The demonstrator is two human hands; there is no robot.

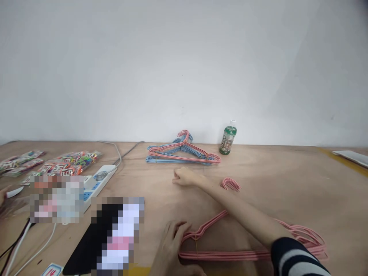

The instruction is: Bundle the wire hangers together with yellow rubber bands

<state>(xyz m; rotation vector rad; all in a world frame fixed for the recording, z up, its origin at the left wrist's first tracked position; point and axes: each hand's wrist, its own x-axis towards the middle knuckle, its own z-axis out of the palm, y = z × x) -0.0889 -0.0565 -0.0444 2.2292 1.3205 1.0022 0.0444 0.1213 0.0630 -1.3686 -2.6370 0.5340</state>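
My right hand (185,177) reaches forward over the wooden table (287,184), fingers loosely curled, holding nothing that I can see. It stops just short of a pile of blue and pink wire hangers (181,152) by the wall. My left hand (172,245) rests at the near edge with its fingers pressed on a bundle of pink wire hangers (247,253) lying flat. That bundle's hooks (230,184) poke out beyond my right forearm, which crosses over it.
A green bottle (228,138) stands right of the far hanger pile. On the left lie a white power strip (96,184) with cables, colourful packets (71,161) and blurred-out items. Another person's fingertip shows at the far left edge. Papers (352,156) lie at the far right.
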